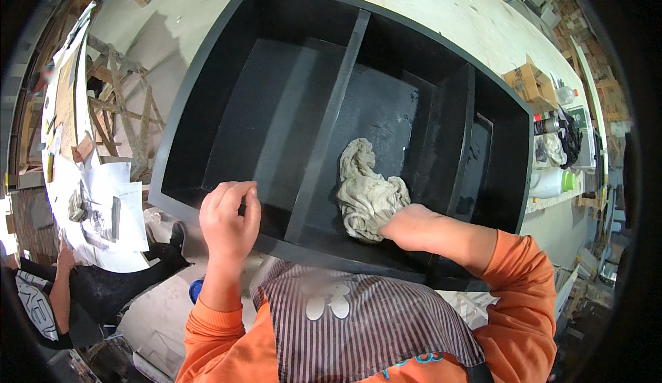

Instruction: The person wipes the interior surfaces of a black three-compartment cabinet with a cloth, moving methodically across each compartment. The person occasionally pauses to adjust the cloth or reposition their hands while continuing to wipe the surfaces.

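Note:
A black wooden cabinet carcass [323, 131] lies on its back before me, its open side up, with two dividers making three compartments. In the middle compartment, a crumpled greyish-white rag [372, 193] is bunched under my right hand [407, 226]. My right fingers are mostly hidden by the cloth as they grip it low in the compartment. My left hand [231, 221] is over the near left rim, fingers loosely bent, thumb apart, nothing visible in it. Whether it touches the rim I cannot tell. Wet-looking shiny patches show on the middle and right compartment floors.
A pale worktop [400, 0] lies beyond the cabinet. At right are a cardboard box [531, 86] and a white bottle with a green cap [552, 183]. Wooden trestles [124, 100] and a paper-covered table [103, 207] stand left. Another person's arm [63, 279] is at lower left.

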Demonstrator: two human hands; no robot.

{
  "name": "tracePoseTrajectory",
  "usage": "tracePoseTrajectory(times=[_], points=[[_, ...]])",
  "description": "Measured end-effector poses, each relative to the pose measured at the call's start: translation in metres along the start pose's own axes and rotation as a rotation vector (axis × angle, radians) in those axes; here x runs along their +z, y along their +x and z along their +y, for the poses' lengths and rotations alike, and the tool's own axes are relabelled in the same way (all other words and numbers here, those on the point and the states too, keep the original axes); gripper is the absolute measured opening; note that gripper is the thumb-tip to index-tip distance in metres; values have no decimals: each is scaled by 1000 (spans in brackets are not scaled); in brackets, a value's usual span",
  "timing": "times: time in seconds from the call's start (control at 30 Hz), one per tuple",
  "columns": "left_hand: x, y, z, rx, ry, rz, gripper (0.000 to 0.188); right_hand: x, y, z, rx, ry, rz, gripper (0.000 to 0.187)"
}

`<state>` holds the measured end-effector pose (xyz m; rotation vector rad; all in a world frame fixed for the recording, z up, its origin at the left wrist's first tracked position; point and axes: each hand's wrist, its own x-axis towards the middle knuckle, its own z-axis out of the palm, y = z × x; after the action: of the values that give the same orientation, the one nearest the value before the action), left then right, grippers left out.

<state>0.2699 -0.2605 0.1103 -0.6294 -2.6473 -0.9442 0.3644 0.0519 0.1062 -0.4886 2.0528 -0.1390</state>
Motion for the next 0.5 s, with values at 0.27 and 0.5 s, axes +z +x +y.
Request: tracePoseTrajectory(times=[0.27, 0.5], points=[[-11, 9, 19, -296, -508, -43, 11, -52, -73, -14, 92, 471, 656, 27], [23, 25, 122, -146, -1164, -780, 51, -20, -74, -75, -339, 1822, 778, 18]])
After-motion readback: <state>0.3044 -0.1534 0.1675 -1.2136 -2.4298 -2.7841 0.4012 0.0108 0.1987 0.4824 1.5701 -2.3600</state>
